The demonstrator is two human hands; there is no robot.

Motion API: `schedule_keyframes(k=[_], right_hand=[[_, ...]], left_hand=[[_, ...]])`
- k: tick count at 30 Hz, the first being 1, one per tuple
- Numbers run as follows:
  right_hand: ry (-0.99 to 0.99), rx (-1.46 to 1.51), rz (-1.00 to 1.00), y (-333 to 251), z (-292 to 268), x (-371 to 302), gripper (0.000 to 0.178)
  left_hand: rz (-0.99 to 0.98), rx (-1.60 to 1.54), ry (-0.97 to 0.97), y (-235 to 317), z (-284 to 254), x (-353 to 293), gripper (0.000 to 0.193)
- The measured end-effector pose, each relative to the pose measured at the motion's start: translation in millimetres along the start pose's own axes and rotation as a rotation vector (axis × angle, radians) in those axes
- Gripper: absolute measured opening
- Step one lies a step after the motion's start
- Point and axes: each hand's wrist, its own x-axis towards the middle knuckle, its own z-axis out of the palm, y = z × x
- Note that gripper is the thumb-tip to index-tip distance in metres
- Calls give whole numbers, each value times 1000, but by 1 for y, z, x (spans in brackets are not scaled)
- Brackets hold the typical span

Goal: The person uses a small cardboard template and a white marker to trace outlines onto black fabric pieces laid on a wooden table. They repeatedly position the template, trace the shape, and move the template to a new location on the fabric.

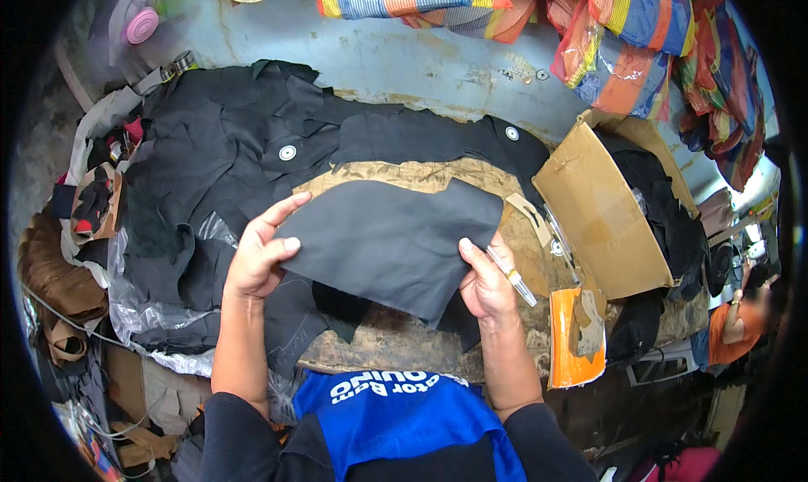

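Note:
A dark grey-black piece of leather-like sheet (383,246) is stretched between my two hands above a worn wooden board. My left hand (259,253) pinches its left edge, thumb on top. At the opposite edge, my right hand (488,284) grips the sheet with the thumb on top. A slim pen (512,276) with a clear, whitish barrel is also tucked in my right hand, pointing down to the right. More dark pieces (295,318) lie below the held sheet, partly hidden by it.
Black sheets (210,137) are heaped at left and along the back. An open cardboard box (602,208) with dark pieces stands at right, near an orange pad (576,360). Striped woven bags (631,27) lie at the back. Far right, a person in orange (739,330) sits.

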Motion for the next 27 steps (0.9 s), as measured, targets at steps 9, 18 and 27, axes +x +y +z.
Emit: schedule_keyframes(k=[9, 18, 27], right_hand=[[419, -819, -57, 71, -118, -21, 20], [363, -1020, -252, 68, -111, -30, 18], [345, -959, -253, 71, -111, -29, 20]], left_hand=[[-56, 1558, -5, -99, -32, -49, 111], [-16, 935, 616, -113, -46, -31, 84], [801, 954, 776, -30, -49, 53, 39]])
